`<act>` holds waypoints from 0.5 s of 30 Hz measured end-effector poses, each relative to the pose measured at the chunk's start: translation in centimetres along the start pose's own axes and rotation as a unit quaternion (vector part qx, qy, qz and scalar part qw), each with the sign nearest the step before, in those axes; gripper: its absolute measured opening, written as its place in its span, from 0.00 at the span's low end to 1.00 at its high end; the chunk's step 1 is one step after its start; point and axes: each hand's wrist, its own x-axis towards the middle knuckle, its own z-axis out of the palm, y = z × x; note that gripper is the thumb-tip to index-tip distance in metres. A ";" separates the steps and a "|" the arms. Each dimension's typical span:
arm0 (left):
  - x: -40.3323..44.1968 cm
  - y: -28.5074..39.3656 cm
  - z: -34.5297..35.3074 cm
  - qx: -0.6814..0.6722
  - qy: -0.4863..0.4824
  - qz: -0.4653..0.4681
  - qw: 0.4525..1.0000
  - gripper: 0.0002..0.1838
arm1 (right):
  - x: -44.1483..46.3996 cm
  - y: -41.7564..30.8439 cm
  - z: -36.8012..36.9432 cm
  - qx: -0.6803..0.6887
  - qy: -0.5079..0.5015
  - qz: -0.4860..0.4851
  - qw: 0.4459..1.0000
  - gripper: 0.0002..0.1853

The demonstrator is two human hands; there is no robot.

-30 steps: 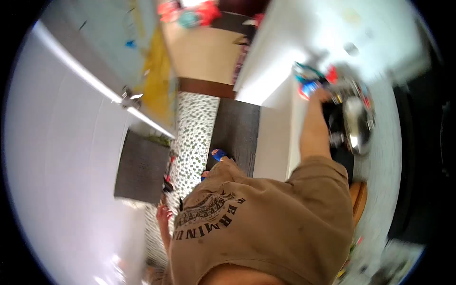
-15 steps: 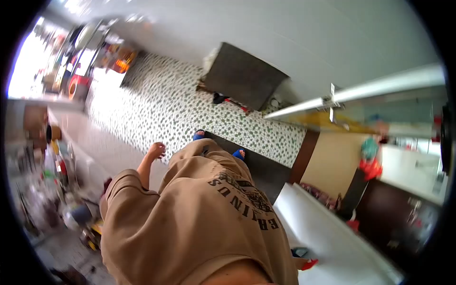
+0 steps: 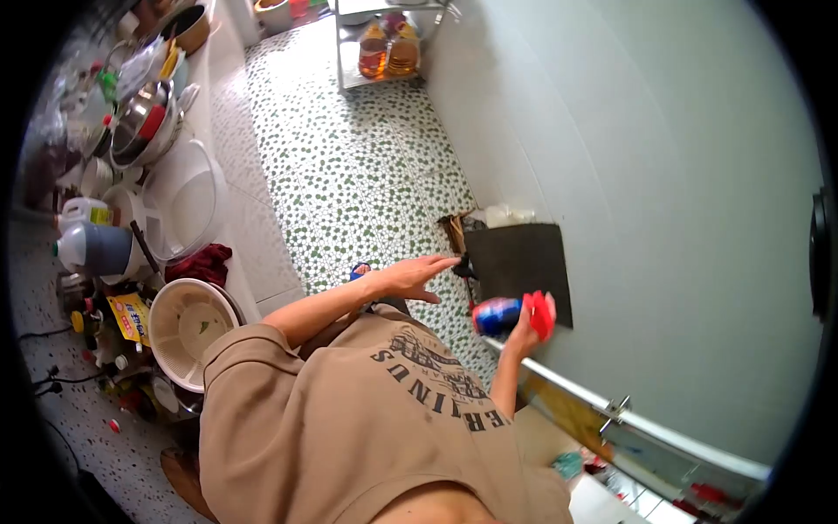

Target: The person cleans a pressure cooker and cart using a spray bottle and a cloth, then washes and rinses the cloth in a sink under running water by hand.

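Note:
My left hand (image 3: 414,278) reaches out in front of my body with its fingers stretched out, and nothing shows in it. To its right, my right hand (image 3: 521,337) is closed on a blue and red item (image 3: 498,316), which looks like a packet or container. Bright red material (image 3: 541,316) shows at the same hand. A dark flat panel (image 3: 522,266) lies beyond the two hands, beside the wall.
On the left, a counter (image 3: 96,454) carries a white basket (image 3: 188,332), a clear basin (image 3: 183,201), bowls and bottles. A metal rack (image 3: 377,82) with oil bottles stands at the top. A glass door (image 3: 576,410) is at lower right, above patterned floor (image 3: 349,175).
The view has swung from the doorway towards the counter and rack. My right hand has come into view in front of my body with the blue and red item; my left hand has stretched forward.

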 end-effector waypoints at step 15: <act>0.2 -5.7 -27.5 0.118 0.448 0.044 0.885 0.47 | 11.1 -20.2 38.6 0.268 -0.457 -0.108 0.841 0.34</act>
